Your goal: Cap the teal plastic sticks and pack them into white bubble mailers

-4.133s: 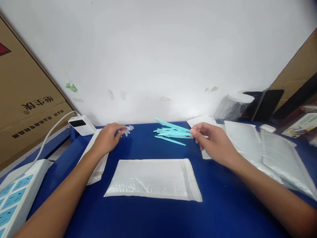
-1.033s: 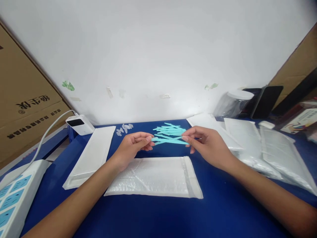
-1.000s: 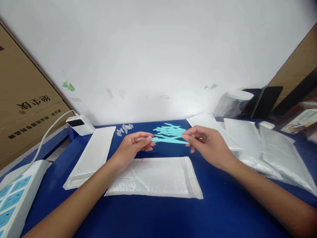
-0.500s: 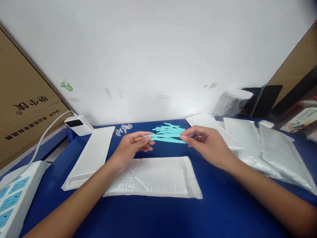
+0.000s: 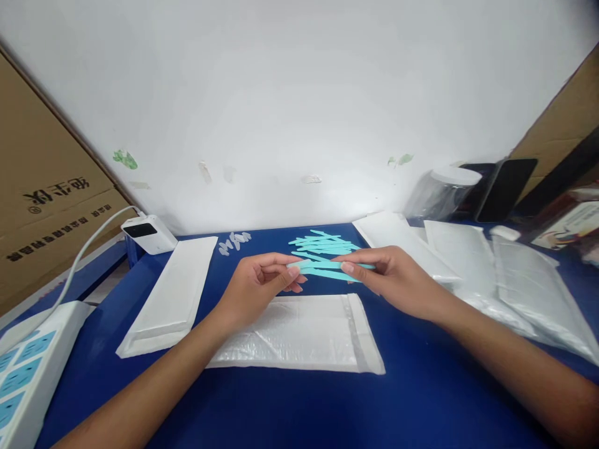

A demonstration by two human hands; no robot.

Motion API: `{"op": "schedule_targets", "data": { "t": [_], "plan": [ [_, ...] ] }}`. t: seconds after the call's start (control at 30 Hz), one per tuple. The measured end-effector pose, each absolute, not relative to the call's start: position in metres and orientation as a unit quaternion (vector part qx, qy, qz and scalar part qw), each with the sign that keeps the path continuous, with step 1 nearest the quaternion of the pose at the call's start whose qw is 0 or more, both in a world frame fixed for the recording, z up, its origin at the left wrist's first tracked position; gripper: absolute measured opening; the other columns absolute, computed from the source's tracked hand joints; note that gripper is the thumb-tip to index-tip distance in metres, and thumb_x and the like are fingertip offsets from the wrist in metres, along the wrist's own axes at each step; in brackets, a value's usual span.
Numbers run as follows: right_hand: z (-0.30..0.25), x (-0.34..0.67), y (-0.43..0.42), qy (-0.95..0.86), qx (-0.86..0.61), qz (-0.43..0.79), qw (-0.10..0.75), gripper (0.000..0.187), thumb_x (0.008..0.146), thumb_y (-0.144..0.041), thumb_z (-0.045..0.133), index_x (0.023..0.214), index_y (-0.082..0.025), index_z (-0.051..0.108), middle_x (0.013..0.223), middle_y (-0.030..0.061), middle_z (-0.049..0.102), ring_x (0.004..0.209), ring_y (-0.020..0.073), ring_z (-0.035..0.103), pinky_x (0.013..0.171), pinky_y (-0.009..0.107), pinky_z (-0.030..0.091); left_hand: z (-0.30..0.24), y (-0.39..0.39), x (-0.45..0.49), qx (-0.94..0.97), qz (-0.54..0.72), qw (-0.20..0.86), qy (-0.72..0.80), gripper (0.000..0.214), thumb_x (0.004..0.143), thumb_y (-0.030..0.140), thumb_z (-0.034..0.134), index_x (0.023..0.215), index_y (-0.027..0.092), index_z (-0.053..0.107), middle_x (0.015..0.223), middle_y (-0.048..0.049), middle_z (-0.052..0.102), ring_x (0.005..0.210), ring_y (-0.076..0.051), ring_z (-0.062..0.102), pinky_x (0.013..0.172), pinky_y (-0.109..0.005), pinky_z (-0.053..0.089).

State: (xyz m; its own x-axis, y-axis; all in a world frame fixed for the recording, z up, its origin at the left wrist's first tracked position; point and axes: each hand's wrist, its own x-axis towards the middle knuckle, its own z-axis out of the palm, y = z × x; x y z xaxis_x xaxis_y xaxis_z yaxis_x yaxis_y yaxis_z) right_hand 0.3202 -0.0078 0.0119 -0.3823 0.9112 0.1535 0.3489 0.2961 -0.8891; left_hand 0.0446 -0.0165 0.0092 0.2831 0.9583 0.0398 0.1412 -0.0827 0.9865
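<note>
Several thin turquoise strips (image 5: 322,269) stretch between my two hands above the table. My left hand (image 5: 257,287) pinches their left ends between thumb and fingers. The thumb and fingers of my right hand (image 5: 390,274) close on the strips farther right, and one end sticks out past the fingertips. Just behind the hands lies a loose pile of similar turquoise strips (image 5: 322,242). Below them a whitish padded envelope (image 5: 299,337) lies flat, its left part covered by my left wrist and forearm.
Another white padded envelope (image 5: 171,290) lies at left, with small translucent pieces (image 5: 234,242) beside its top. More plastic-wrapped envelopes (image 5: 528,280) and a lidded jar (image 5: 444,190) are at right. A white device (image 5: 150,234) and power strip (image 5: 28,374) stand left.
Both hands have come slightly closer to me. The left has shifted right and the right hand now grips farther in along the strips, so the hands are nearer each other.
</note>
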Motion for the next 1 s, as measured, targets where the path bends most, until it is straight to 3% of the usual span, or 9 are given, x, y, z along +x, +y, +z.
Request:
{"op": "schedule_targets", "data": {
  "t": [0.1,0.2,0.3,0.4,0.5,0.6,0.73,0.87,1.0],
  "plan": [
    [0.018,0.323,-0.007,-0.724,-0.425,0.432,0.329,0.041,0.092,-0.062,0.071,0.090,-0.023,0.084,0.093,0.0056,0.080,0.091,0.0277,0.070,0.077,0.036,0.053,0.009,-0.017,0.046,0.611,0.413,0.501,0.452,0.037,0.089,0.047,0.081,0.109,0.016,0.079,0.093,-0.0097,0.083,0.082,-0.023,0.078,0.083,-0.040,0.064],
    [0.018,0.323,-0.007,-0.728,-0.425,0.439,0.311,0.045,0.093,-0.065,0.069,0.087,-0.023,0.082,0.089,0.0054,0.079,0.090,0.0275,0.069,0.079,0.037,0.053,0.008,-0.015,0.045,0.608,0.409,0.498,0.465,0.038,0.090,0.049,0.079,0.109,0.016,0.077,0.092,-0.0104,0.083,0.082,-0.024,0.078,0.083,-0.041,0.063],
    [0.015,0.325,-0.005,-0.735,-0.435,0.408,0.323,0.047,0.093,-0.067,0.067,0.086,-0.022,0.082,0.089,0.0056,0.080,0.089,0.0281,0.069,0.079,0.038,0.053,0.007,-0.014,0.041,0.639,0.373,0.486,0.465,0.049,0.093,0.052,0.075,0.127,0.018,0.071,0.103,-0.0121,0.082,0.092,-0.026,0.078,0.089,-0.044,0.061],
    [0.017,0.332,0.000,-0.735,-0.464,0.345,0.354,0.051,0.093,-0.069,0.066,0.083,-0.022,0.080,0.090,0.0057,0.079,0.082,0.0260,0.067,0.070,0.035,0.049,0.009,-0.020,0.034,0.749,0.258,0.409,0.452,0.088,0.078,0.059,0.086,0.153,0.026,0.053,0.137,-0.0151,0.070,0.123,-0.034,0.067,0.104,-0.052,0.053],
    [0.024,0.341,0.004,-0.727,-0.507,0.293,0.358,0.055,0.094,-0.072,0.061,0.079,-0.022,0.078,0.077,0.0040,0.073,0.060,0.0179,0.054,0.055,0.032,0.038,0.014,-0.032,0.034,0.861,0.131,0.271,0.410,0.107,0.058,0.064,0.094,0.151,0.027,0.056,0.152,-0.0165,0.054,0.139,-0.044,0.049,0.114,-0.059,0.042],
    [0.034,0.346,0.006,-0.739,-0.506,0.284,0.343,0.056,0.093,-0.073,0.062,0.078,-0.021,0.078,0.077,0.0046,0.072,0.061,0.0171,0.053,0.057,0.032,0.039,0.020,-0.045,0.044,0.900,0.086,0.189,0.384,0.089,0.060,0.066,0.090,0.132,0.020,0.065,0.138,-0.0176,0.058,0.125,-0.042,0.054,0.106,-0.057,0.046],
    [0.046,0.353,0.005,-0.752,-0.487,0.315,0.315,0.055,0.090,-0.074,0.065,0.080,-0.022,0.078,0.067,0.0030,0.065,0.058,0.0157,0.049,0.054,0.031,0.038,0.023,-0.053,0.057,0.902,0.072,0.159,0.394,0.060,0.068,0.052,0.086,0.112,0.020,0.061,0.113,-0.0118,0.065,0.101,-0.034,0.061,0.087,-0.045,0.049],
    [0.055,0.369,0.006,-0.746,-0.483,0.332,0.317,0.051,0.090,-0.071,0.068,0.077,-0.023,0.077,0.061,0.0013,0.055,0.057,0.0149,0.045,0.053,0.030,0.036,0.024,-0.047,0.053,0.868,0.090,0.181,0.454,0.052,0.076,0.045,0.079,0.116,0.025,0.052,0.095,-0.0046,0.067,0.079,-0.027,0.062,0.065,-0.034,0.040],
    [0.059,0.385,0.009,-0.759,-0.482,0.330,0.286,0.048,0.093,-0.067,0.067,0.077,-0.024,0.077,0.059,0.0006,0.052,0.056,0.0142,0.042,0.052,0.030,0.032,0.024,-0.035,0.043,0.842,0.136,0.179,0.490,0.063,0.079,0.047,0.077,0.131,0.029,0.045,0.094,-0.0025,0.067,0.074,-0.026,0.062,0.059,-0.031,0.035]
  ]
}}
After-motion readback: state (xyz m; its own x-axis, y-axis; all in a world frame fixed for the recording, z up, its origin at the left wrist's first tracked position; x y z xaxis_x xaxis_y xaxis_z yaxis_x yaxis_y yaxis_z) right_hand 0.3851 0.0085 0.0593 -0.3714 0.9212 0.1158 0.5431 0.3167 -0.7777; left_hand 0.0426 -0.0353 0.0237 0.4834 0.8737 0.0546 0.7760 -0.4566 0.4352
